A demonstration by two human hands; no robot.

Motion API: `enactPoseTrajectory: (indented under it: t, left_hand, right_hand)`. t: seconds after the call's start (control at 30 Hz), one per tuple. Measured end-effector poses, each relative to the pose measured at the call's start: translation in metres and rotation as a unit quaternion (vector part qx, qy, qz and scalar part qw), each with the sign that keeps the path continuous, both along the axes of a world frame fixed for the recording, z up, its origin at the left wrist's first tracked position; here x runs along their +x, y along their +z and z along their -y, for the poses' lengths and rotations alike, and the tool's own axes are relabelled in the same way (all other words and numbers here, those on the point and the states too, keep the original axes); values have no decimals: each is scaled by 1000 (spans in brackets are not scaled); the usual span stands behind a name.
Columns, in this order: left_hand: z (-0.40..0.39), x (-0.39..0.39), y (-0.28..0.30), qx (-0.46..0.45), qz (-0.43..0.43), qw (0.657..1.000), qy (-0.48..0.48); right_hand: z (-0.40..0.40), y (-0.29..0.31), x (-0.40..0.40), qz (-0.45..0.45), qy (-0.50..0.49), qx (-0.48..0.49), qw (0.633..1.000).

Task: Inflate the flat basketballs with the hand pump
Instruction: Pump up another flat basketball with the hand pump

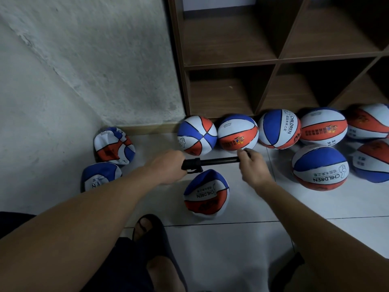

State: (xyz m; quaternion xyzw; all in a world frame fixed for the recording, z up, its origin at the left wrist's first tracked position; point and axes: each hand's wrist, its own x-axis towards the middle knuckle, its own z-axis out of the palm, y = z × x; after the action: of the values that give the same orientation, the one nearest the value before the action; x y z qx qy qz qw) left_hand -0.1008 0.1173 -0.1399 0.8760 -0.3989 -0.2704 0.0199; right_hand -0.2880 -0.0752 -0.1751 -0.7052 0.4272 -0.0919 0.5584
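Bare forearms, no sleeves; dark shorts; dark open-toe slide sandal on foot.

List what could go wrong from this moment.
The pump is held in the air between the left hand and right hand, not yet joined to the flat ball below. Its needle end is hidden by the fingers and could bend or prick. The round balls nearby may roll if bumped.

"CHILDREN" stands in dark letters on the white panel of three basketballs: an inflated one against the shelf, an inflated one on the floor tiles at right, and the flat basketball below the hands. The smaller characters beside it are unreadable.
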Motion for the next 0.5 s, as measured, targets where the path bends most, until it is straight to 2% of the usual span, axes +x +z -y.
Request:
enactPoseTrajectory:
  t: [0.27,0.5]
  left_hand:
    - [7,-8,0,-11,-9,1000,0]
    - [17,-23,4,-7,14,1000,-27]
  right_hand:
    - [2,0,1,-2,-39,-6,999]
    - [-48,6,16,21,-8,-70,997]
